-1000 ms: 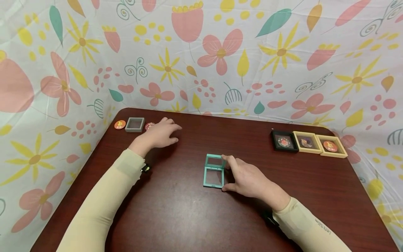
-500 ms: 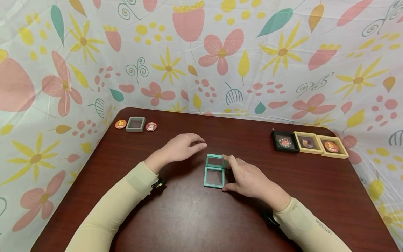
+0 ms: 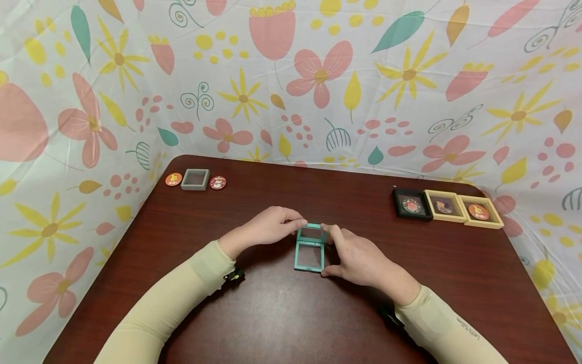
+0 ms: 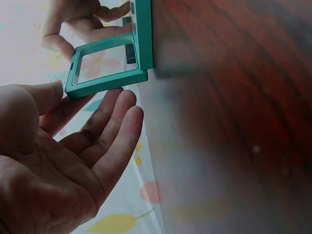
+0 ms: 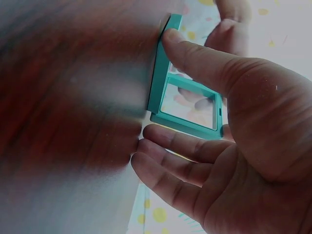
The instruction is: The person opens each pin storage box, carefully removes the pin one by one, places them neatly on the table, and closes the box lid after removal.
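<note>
A teal hinged display frame (image 3: 309, 241) with clear windows lies near the middle of the table, its lid raised upright from the flat base. My left hand (image 3: 265, 227) has thumb and forefinger at the lid's upper left corner, as the left wrist view shows on the teal frame (image 4: 109, 84); its other fingers extend below, apart from the lid. At the right side, my right hand (image 3: 361, 258) holds the frame. Its thumb (image 5: 183, 46) presses the base's front end, while the forefinger touches the lid's upper right corner, mostly hidden in the right wrist view.
Along the far right stand a black frame (image 3: 411, 205) and two pale yellow frames, nearer one (image 3: 444, 206) and outer one (image 3: 494, 215), each holding a round badge. At far left, a grey frame (image 3: 195, 180) sits between an orange badge (image 3: 173, 179) and a red badge (image 3: 217, 182).
My left hand has come from beside the red badge at far left, moving right and nearer to the teal frame's lid, which it now touches. My right hand and the frame have stayed in place.
</note>
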The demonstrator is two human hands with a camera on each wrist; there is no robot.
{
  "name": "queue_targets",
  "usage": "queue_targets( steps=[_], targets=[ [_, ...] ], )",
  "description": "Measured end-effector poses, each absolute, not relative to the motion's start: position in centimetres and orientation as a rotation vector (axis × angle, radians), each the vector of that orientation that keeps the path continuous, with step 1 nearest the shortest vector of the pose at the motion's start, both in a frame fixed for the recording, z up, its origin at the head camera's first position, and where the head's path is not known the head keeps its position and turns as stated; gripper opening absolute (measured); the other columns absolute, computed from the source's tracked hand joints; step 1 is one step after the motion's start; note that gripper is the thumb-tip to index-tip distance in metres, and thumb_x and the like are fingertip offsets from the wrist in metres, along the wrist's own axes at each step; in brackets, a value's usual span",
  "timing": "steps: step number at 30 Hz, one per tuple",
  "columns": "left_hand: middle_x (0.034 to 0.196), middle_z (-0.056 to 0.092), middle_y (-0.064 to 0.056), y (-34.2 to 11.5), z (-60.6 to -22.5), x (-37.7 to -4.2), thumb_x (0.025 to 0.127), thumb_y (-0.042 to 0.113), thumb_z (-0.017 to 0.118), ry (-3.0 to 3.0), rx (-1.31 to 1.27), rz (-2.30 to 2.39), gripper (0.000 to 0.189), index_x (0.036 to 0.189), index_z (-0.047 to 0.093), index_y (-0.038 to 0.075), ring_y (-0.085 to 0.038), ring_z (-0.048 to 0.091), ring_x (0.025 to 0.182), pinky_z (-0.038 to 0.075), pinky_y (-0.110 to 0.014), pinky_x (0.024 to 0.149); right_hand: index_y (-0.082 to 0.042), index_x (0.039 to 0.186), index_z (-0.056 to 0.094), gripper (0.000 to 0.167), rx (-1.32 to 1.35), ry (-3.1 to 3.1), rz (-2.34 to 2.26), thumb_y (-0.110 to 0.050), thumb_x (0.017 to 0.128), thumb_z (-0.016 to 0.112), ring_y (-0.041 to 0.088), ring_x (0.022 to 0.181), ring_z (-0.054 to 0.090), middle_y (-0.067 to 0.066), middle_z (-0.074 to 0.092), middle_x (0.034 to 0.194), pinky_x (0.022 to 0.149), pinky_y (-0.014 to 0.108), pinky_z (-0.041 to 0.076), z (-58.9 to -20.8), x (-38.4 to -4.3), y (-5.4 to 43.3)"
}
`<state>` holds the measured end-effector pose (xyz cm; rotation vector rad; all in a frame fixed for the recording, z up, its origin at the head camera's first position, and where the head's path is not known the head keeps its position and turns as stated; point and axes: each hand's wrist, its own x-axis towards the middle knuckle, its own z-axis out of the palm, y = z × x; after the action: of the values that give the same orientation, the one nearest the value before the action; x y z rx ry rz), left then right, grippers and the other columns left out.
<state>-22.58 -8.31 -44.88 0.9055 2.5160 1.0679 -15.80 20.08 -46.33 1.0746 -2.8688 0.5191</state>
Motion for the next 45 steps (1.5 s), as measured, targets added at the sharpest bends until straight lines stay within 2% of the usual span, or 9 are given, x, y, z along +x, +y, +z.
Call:
queue_targets(
  steps=[3,8,14,23,27,30,34,41,45],
  targets=[
    [0.103,0.081,-0.002,-8.29,-44.95,-22.42,0.116,0.037,0.060,2.487,0.884,1.090,0.033,0.125,0.084,0.016,-0.014,0.073,0.089,0.058,-0.036,0.083,-0.004,0.158,0.038,0.107,1.078,-2.865,0.530,-0.039,0.080,0.103,0.025,0.106,0.073,0.010,0.073,0.118,0.080,0.045,0.062,-46.27,-15.72,20.10],
    [0.104,0.081,-0.005,-8.36,-44.93,-22.26,0.116,0.036,0.062,2.441,0.840,1.114,0.033,0.130,0.083,0.016,-0.021,0.075,0.081,0.060,-0.034,0.077,-0.003,0.159,0.037,0.108,1.076,-2.879,0.526,-0.039,0.081,0.103,0.026,0.108,0.074,0.012,0.073,0.121,0.080,0.046,0.062,-46.19,-15.62,20.06],
    [0.106,0.080,-0.003,-8.46,-44.78,-22.24,0.116,0.038,0.062,2.396,0.817,1.110,0.034,0.134,0.082,0.017,-0.024,0.077,0.084,0.060,-0.032,0.077,-0.005,0.160,0.035,0.109,1.070,-2.889,0.520,-0.038,0.081,0.103,0.026,0.112,0.074,0.014,0.071,0.126,0.083,0.046,0.062,-46.26,-15.67,20.03],
    [0.119,0.080,0.003,-8.62,-44.86,-22.33,0.116,0.039,0.060,2.364,0.857,1.054,0.035,0.137,0.081,0.020,-0.018,0.078,0.087,0.060,-0.033,0.083,-0.008,0.158,0.035,0.110,1.084,-2.853,0.528,-0.037,0.078,0.105,0.025,0.107,0.073,0.013,0.070,0.119,0.080,0.044,0.062,-46.46,-15.72,20.07],
    [0.110,0.081,0.001,-8.68,-44.74,-22.45,0.115,0.039,0.062,2.385,0.942,0.997,0.033,0.130,0.084,0.020,-0.013,0.073,0.086,0.058,-0.032,0.085,-0.007,0.158,0.037,0.110,1.080,-2.849,0.529,-0.037,0.077,0.105,0.024,0.107,0.072,0.012,0.070,0.120,0.081,0.045,0.062,-46.49,-15.71,20.06],
    [0.106,0.081,0.004,-8.74,-44.49,-22.45,0.113,0.038,0.066,2.418,1.030,0.937,0.029,0.122,0.087,0.020,-0.008,0.072,0.094,0.057,-0.032,0.090,-0.006,0.157,0.041,0.107,1.078,-2.845,0.505,-0.038,0.077,0.105,0.025,0.107,0.071,0.012,0.070,0.120,0.082,0.047,0.062,-46.49,-15.73,20.06],
    [0.111,0.081,0.009,-8.88,-44.37,-22.40,0.111,0.036,0.071,2.441,1.128,0.877,0.025,0.117,0.089,0.020,-0.005,0.072,0.105,0.057,-0.030,0.092,-0.004,0.153,0.047,0.101,1.093,-2.834,0.460,-0.041,0.078,0.104,0.027,0.106,0.071,0.012,0.069,0.120,0.081,0.047,0.062,-46.51,-15.75,20.08],
    [0.111,0.080,0.008,-8.98,-44.69,-22.33,0.106,0.035,0.080,2.410,1.297,0.848,0.022,0.115,0.088,0.017,-0.005,0.072,0.104,0.057,-0.026,0.093,-0.006,0.137,0.058,0.082,1.123,-2.819,0.427,-0.041,0.079,0.103,0.019,0.095,0.065,0.005,0.066,0.110,0.075,0.040,0.059,-46.48,-15.67,20.11],
    [0.110,0.079,0.006,-8.85,-44.78,-22.19,0.103,0.035,0.084,2.409,1.384,0.816,0.022,0.110,0.088,0.015,-0.006,0.072,0.102,0.056,-0.024,0.090,-0.009,0.130,0.061,0.073,1.139,-2.827,0.421,-0.042,0.080,0.103,0.017,0.096,0.064,0.004,0.067,0.111,0.075,0.039,0.059,-46.42,-15.68,20.14]
  ],
)
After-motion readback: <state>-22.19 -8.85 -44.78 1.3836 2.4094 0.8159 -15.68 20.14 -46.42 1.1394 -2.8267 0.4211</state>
